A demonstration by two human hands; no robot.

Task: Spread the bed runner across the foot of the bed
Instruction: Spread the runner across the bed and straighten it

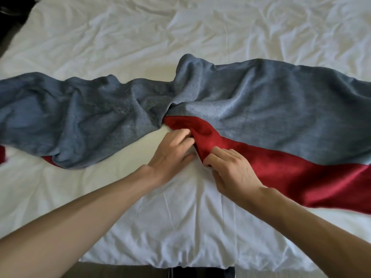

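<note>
The bed runner [261, 109] lies across the white bed [140, 41] from the left edge of the view to the right. Its top face is grey-blue, and a red velvet face shows along its near edge on the right. It is bunched and twisted in the middle and wrinkled on the left. My left hand [172, 153] pinches the red edge at the twist. My right hand [232, 171] grips the same red edge just to the right of it. A small red strip shows at the far left.
The crumpled white duvet [180, 227] covers the whole bed and ends at the near edge at the bottom. Dark floor [12, 23] shows at the top left corner, beyond the bed's side.
</note>
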